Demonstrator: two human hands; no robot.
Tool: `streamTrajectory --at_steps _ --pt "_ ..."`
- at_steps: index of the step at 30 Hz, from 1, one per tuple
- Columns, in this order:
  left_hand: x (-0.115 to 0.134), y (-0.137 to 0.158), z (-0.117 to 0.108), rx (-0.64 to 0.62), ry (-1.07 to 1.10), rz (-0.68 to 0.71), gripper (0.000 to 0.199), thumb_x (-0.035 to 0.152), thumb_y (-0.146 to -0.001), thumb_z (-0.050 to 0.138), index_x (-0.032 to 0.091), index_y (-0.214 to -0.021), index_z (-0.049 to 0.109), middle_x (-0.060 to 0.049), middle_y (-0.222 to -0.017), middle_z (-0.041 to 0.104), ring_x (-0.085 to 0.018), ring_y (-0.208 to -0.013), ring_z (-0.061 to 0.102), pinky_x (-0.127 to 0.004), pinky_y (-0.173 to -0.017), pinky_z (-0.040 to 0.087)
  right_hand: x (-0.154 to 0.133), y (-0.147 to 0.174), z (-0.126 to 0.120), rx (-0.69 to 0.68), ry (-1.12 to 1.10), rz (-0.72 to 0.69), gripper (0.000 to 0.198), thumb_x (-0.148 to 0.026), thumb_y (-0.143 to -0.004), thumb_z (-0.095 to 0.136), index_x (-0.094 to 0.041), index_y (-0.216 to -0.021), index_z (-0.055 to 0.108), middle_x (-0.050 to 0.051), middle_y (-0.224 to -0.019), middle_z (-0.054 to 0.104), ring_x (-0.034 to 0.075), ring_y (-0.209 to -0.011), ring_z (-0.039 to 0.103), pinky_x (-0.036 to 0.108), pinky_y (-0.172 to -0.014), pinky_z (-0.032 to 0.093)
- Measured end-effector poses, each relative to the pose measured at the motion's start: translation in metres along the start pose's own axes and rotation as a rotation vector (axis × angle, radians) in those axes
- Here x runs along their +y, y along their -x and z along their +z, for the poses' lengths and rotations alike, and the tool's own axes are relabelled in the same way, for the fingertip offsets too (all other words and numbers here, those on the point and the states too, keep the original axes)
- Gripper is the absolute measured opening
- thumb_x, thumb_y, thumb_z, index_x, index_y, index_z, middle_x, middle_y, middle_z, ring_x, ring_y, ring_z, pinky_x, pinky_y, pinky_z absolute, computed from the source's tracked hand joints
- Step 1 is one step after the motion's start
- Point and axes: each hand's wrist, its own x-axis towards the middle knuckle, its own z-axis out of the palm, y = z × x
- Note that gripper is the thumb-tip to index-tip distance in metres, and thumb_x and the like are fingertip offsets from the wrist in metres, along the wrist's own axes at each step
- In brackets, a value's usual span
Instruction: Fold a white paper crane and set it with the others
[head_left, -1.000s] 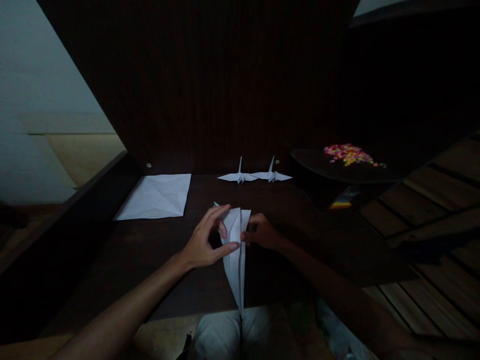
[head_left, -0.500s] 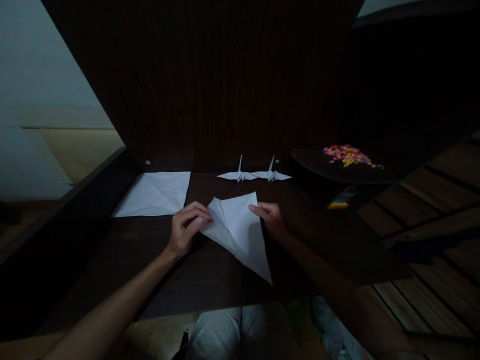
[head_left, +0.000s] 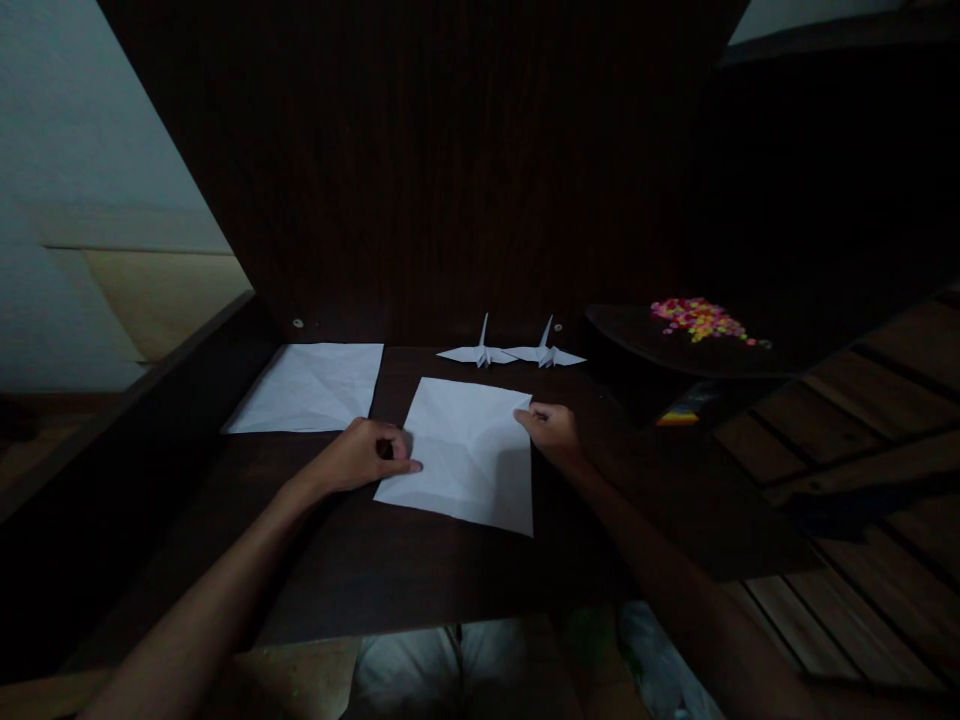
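Observation:
A square sheet of white paper (head_left: 469, 455) lies opened out, faint creases across it, with its right part in shadow. My left hand (head_left: 367, 452) grips its left edge, thumb on top and fingers curled underneath. At the upper right corner, my right hand (head_left: 551, 430) pinches the sheet between thumb and fingers. Behind it stand two folded white paper cranes, a left crane (head_left: 480, 354) and a right crane (head_left: 547, 355), wingtips meeting. To the left, more creased white paper (head_left: 311, 388) lies flat; whether it is one sheet or a stack I cannot tell.
The dark wooden desk (head_left: 322, 570) has a tall back panel (head_left: 450, 170) and a low side board (head_left: 150, 440) on the left. On a raised rounded shelf (head_left: 615, 325) at the right lies a heap of small pink, red and yellow pieces (head_left: 701, 318).
The paper between my hands was folded over diagonally and raised; now it is spread out as a square. My left hand has moved slightly down, my right hand slightly to the right.

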Motion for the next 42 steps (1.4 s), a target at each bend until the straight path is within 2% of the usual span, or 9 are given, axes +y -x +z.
streamTrajectory --at_steps 3,8,13,17,20,25,31,37,42 --pt "0.000 -0.001 0.005 0.018 -0.134 0.149 0.026 0.041 -0.077 0.069 0.016 -0.069 0.063 0.001 -0.066 0.060 -0.012 -0.061 0.053 -0.023 -0.058 0.039 0.001 0.002 -0.002 -0.003 0.217 -0.010 0.034 -0.043 -0.071 0.057 -0.019 -0.049 0.047 -0.004 -0.047 0.043 0.011 -0.048 0.039 0.024 -0.050 0.026" --pt "0.003 0.002 0.008 0.027 -0.267 0.317 0.029 0.039 -0.081 0.066 0.020 -0.102 0.066 -0.006 -0.098 0.062 -0.022 -0.096 0.057 -0.034 -0.087 0.044 0.000 0.005 -0.002 0.011 0.493 -0.009 0.024 -0.043 -0.075 0.061 -0.021 -0.067 0.056 0.000 -0.067 0.059 0.014 -0.060 0.050 0.025 -0.054 0.027" --pt "0.003 0.002 0.014 0.087 -0.331 0.359 0.031 0.048 -0.081 0.064 0.019 -0.090 0.065 -0.010 -0.115 0.059 -0.025 -0.106 0.054 -0.041 -0.093 0.042 0.004 0.006 0.001 0.054 0.604 -0.126 0.027 -0.043 -0.080 0.060 -0.019 -0.093 0.059 0.006 -0.085 0.061 0.021 -0.076 0.054 0.031 -0.067 0.035" --pt "0.001 -0.002 0.024 0.159 -0.379 0.369 0.038 0.054 -0.079 0.064 0.018 -0.091 0.062 -0.012 -0.119 0.061 -0.028 -0.109 0.053 -0.045 -0.093 0.041 0.005 0.008 0.005 0.077 0.621 -0.267 0.026 -0.040 -0.084 0.057 -0.018 -0.099 0.060 0.011 -0.101 0.060 0.027 -0.094 0.052 0.037 -0.079 0.036" --pt "0.004 -0.003 0.030 0.174 -0.405 0.350 0.041 0.053 -0.080 0.063 0.018 -0.102 0.061 -0.013 -0.119 0.061 -0.029 -0.112 0.053 -0.047 -0.094 0.040 0.004 0.010 0.009 0.033 0.543 -0.260 0.027 -0.042 -0.085 0.056 -0.019 -0.100 0.060 0.011 -0.106 0.059 0.029 -0.099 0.051 0.041 -0.084 0.038" --pt "0.014 -0.001 0.034 0.079 -0.334 0.444 0.041 0.029 -0.093 0.050 0.024 -0.133 0.049 -0.010 -0.133 0.054 -0.024 -0.125 0.047 -0.044 -0.104 0.037 0.004 0.010 0.014 -0.025 0.373 -0.258 0.037 -0.039 -0.081 0.060 -0.019 -0.112 0.057 0.012 -0.122 0.053 0.032 -0.110 0.049 0.049 -0.095 0.039" --pt "0.014 -0.001 0.038 0.010 -0.357 0.457 0.033 0.037 -0.093 0.051 0.024 -0.121 0.061 -0.009 -0.132 0.056 -0.025 -0.124 0.049 -0.044 -0.104 0.041 0.006 0.008 0.013 -0.004 0.019 -0.254 0.055 -0.030 -0.071 0.065 -0.020 -0.122 0.050 0.014 -0.132 0.042 0.029 -0.114 0.051 0.047 -0.096 0.045" --pt "0.011 -0.003 0.035 0.003 -0.303 0.473 0.036 0.042 -0.090 0.056 0.021 -0.119 0.062 -0.011 -0.130 0.057 -0.024 -0.122 0.051 -0.042 -0.102 0.045 0.010 0.000 0.016 -0.023 -0.477 0.014 0.077 -0.030 -0.057 0.073 -0.025 -0.127 0.040 0.015 -0.138 0.039 0.021 -0.085 0.063 0.042 -0.075 0.054" --pt "0.008 -0.004 0.034 0.037 -0.280 0.465 0.035 0.043 -0.087 0.059 0.021 -0.114 0.063 -0.012 -0.127 0.059 -0.025 -0.121 0.053 -0.044 -0.102 0.044 0.008 -0.004 0.015 -0.054 -0.742 0.174 0.088 -0.023 -0.048 0.080 -0.028 -0.124 0.037 0.009 -0.122 0.055 0.020 -0.086 0.065 0.041 -0.078 0.054"
